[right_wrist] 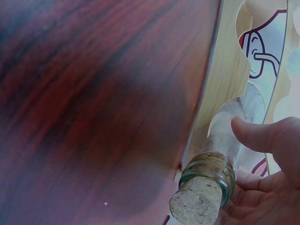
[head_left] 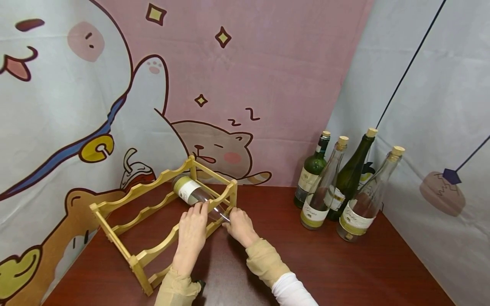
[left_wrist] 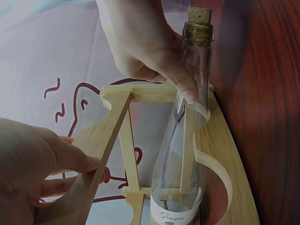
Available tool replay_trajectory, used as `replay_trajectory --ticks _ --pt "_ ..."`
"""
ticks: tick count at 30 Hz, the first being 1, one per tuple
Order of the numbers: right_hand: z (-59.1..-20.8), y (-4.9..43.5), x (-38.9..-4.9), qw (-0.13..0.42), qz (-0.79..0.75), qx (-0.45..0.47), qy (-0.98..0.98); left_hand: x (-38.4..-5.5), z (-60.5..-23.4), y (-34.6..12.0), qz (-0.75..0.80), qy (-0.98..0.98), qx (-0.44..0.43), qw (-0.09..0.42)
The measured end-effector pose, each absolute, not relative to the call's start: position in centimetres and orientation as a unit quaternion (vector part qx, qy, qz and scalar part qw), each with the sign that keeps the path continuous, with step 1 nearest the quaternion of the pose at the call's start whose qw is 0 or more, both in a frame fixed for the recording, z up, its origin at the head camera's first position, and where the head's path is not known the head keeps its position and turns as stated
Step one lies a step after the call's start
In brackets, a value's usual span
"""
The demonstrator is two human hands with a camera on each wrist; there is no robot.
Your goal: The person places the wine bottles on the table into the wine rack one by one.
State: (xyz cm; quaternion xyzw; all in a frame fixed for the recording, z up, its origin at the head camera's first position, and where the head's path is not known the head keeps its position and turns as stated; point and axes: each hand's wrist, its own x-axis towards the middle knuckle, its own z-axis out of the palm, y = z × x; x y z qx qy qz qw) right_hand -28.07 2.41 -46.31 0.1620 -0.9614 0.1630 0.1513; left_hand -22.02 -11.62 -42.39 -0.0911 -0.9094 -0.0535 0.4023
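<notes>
A clear wine bottle [head_left: 190, 191] with a cork and a white-and-green label lies on the lower level of a wooden wine rack [head_left: 158, 247], at its right end. Its neck points toward me. My left hand [head_left: 192, 227] grips the front upper rail [left_wrist: 96, 154], thumb on one side and fingers on the other. At the front right corner, my right hand [head_left: 240, 226] holds the bottle's neck, the thumb [left_wrist: 187, 91] lying along the glass. The cork [right_wrist: 197, 199] sticks out past the fingers in the right wrist view.
Several corked bottles stand upright at the right: a green one [head_left: 310, 176], a clear one [head_left: 315, 212], a dark green one [head_left: 350, 174] and another clear one [head_left: 357, 219]. A printed cloth [head_left: 268, 85] hangs behind the dark red table [head_left: 325, 267].
</notes>
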Motion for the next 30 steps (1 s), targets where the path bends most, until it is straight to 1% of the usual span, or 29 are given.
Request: replay_trajectory --ticks 6,15,23,30 --pt "-46.43 2.45 -28.16 0.171 0.169 0.179 -0.954 -22.04 -42.36 -11.63 -0.055 -0.91 -0.09 0.402" --pt "-46.43 2.65 -28.32 0.154 0.177 0.202 -0.951 -21.98 -42.34 -11.55 -0.057 -0.913 -0.086 0.395" --pt "-46.49 2.72 -28.61 0.13 0.201 0.211 -0.948 -21.96 -42.3 -11.57 -0.062 -0.913 -0.086 0.393" --pt "-46.49 2.37 -28.79 0.077 0.247 0.186 -0.948 -21.88 -42.25 -11.54 -0.061 -0.912 -0.088 0.395"
